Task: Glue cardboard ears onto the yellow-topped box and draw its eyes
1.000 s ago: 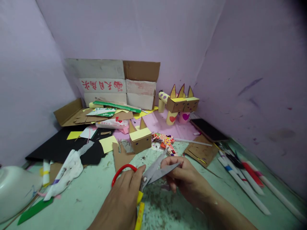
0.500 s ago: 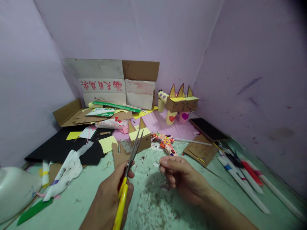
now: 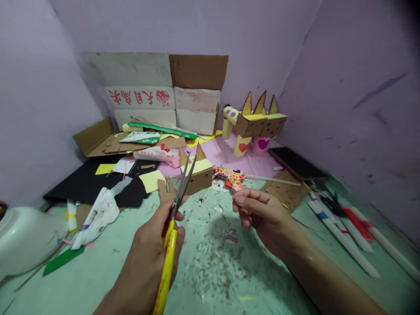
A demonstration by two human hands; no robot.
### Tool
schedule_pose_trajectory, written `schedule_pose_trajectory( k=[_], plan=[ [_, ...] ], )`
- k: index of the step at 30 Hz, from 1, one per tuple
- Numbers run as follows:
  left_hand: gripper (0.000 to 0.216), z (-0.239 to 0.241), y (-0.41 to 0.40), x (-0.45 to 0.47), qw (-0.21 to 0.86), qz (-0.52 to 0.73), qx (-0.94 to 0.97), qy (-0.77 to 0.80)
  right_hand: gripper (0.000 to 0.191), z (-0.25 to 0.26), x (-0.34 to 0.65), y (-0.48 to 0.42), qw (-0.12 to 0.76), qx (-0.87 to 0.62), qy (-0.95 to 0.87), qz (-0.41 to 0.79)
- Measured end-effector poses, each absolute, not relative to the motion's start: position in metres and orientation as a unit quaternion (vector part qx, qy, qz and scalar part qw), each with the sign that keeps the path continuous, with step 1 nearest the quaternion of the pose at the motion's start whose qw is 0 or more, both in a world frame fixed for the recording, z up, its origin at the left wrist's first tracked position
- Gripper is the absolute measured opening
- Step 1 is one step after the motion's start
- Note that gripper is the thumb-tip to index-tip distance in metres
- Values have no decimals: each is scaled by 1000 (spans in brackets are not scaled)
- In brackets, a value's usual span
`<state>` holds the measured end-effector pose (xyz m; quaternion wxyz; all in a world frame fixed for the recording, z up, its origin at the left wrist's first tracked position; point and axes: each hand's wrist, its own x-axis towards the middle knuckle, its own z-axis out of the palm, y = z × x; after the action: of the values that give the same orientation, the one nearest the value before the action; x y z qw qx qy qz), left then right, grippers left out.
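My left hand is wrapped round a pair of scissors with yellow handles, its blades slightly parted and pointing away from me. My right hand hovers over the table, thumb and fingertips pinched together; whatever is between them, if anything, I cannot make out. Beyond the scissors sits a small cardboard box head with two pointed ears and a yellow top. A patterned, flowery piece lies just past my right fingertips. Dark scraps and bits litter the green tabletop between my hands.
Cardboard box animals stand at the back right, near an opened carton. Several markers lie right, by a black slab. At left are black paper, a white crumpled piece and a white container.
The view has tilted down and shifted, so the background sits higher. My right hand has moved slightly right, farther from the scissors. My left hand keeps its hold on the scissors.
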<state>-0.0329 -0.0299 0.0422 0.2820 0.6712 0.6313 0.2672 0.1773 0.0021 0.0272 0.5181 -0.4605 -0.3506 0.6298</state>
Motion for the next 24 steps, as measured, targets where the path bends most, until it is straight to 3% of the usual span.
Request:
schedule_pose_trajectory(
  k=[9, 13, 24],
  plan=[
    [34, 38, -27, -37, 245, 278, 664, 650, 22, 29, 189, 7, 556, -486, -407, 538],
    [30, 40, -27, -35, 228, 341, 646, 644, 22, 34, 192, 10, 580, -494, -393, 515],
    [35, 40, -19, -43, 454, 421, 525, 584, 21, 42, 198, 14, 597, -479, -368, 527]
  ],
)
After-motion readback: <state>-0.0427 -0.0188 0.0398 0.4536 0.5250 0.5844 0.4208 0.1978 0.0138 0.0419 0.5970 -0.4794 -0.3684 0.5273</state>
